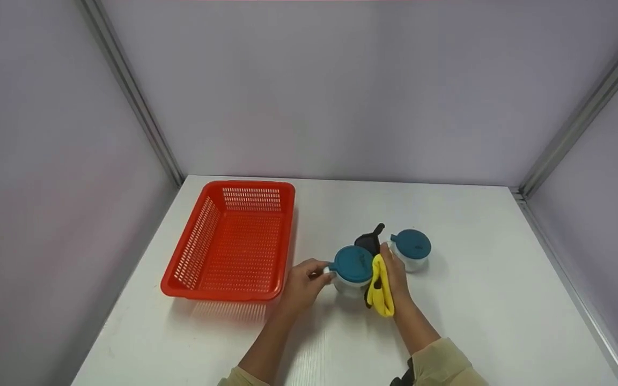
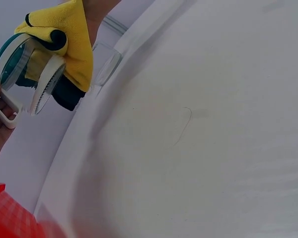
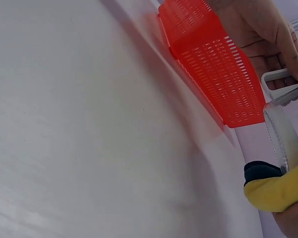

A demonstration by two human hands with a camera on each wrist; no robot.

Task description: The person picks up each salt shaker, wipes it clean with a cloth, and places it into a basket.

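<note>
In the head view my left hand (image 1: 303, 281) pinches the white handle of a clear jar (image 1: 349, 289) with a teal lid (image 1: 353, 262). In the left wrist view the jar is tilted, its white handle (image 2: 12, 115) between thumb and fingers and its ribbed base (image 2: 45, 87) off the table. My right hand (image 1: 396, 271) holds a folded yellow cloth (image 1: 382, 295) with dark edging against the jar's right side. Part of the jar is hidden behind the cloth. In the right wrist view the cloth (image 3: 278, 191) wraps close to the base.
A red perforated basket (image 1: 242, 252) stands left of my hands on the white table (image 1: 480, 311). Beyond my right hand is a second jar (image 1: 413, 245) with a teal lid. A small black object with a stubby handle (image 1: 369, 242) is partly hidden behind the held jar.
</note>
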